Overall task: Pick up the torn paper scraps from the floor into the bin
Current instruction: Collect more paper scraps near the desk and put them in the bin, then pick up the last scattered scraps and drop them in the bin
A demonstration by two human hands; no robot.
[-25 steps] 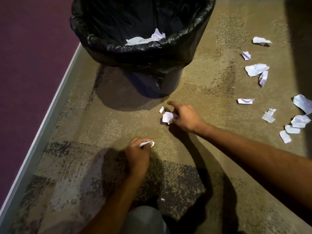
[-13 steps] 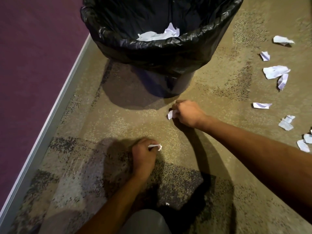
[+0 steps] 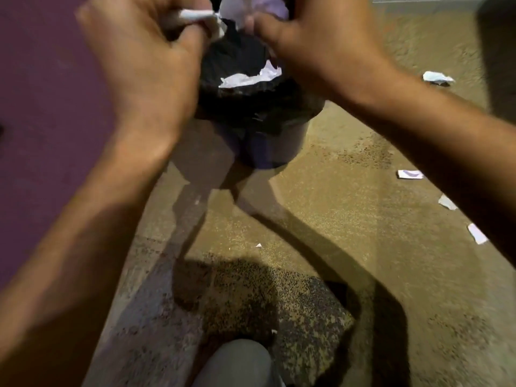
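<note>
Both hands are raised above the bin (image 3: 259,107), which has a black liner and stands on the carpet. My left hand (image 3: 142,60) pinches a white paper scrap (image 3: 195,15) between curled fingers. My right hand (image 3: 315,48) grips a pale scrap (image 3: 251,5) at the top edge of the view. White scraps (image 3: 251,76) lie inside the bin. More torn scraps lie on the floor at the right: one crumpled (image 3: 437,77), one flat (image 3: 410,174), another near my right forearm (image 3: 478,233). Tiny bits (image 3: 258,245) lie on the carpet in the middle.
A purple wall (image 3: 50,93) runs along the left with a pale skirting strip. My knee (image 3: 237,364) in grey cloth shows at the bottom middle. The carpet (image 3: 321,219) is tan with a dark speckled patch near me.
Both hands have lifted from the floor with their scraps and now sit over the bin's mouth. The view has shifted closer, with motion blur.
</note>
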